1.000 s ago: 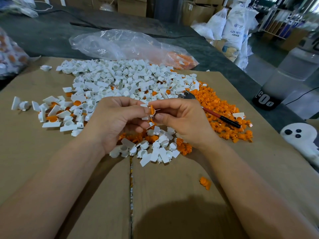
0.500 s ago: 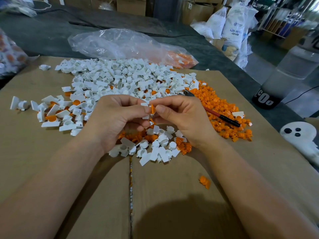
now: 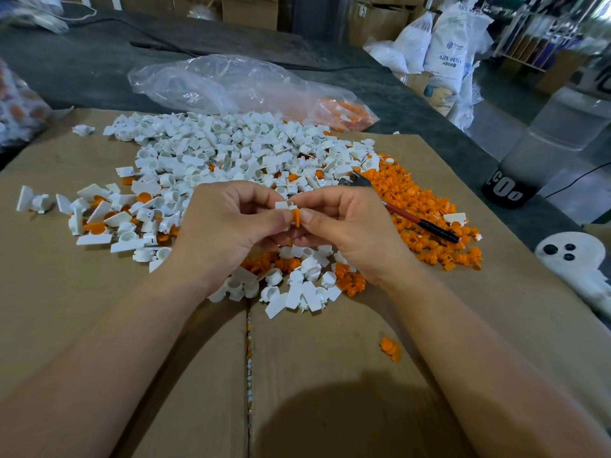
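My left hand (image 3: 228, 226) pinches a small white plastic piece (image 3: 283, 205) above the cardboard. My right hand (image 3: 350, 226) pinches a small orange cap (image 3: 296, 217) and holds it against the white piece, the two hands meeting fingertip to fingertip. A big heap of white plastic pieces (image 3: 231, 150) lies behind the hands. A heap of orange caps (image 3: 416, 206) spreads to the right. More white pieces (image 3: 297, 285) sit just below the hands.
Flat cardboard (image 3: 132, 325) covers the table, with a seam down the middle. A red-and-black-handled tool (image 3: 420, 223) lies on the orange caps. A clear plastic bag (image 3: 231, 84) lies behind the heaps. One orange cap (image 3: 390, 348) lies alone near my right forearm. White sacks (image 3: 443, 51) stand at the back right.
Both hands have stayed together at the same spot; the orange cap sits a little closer against the white piece. Nothing else has moved.
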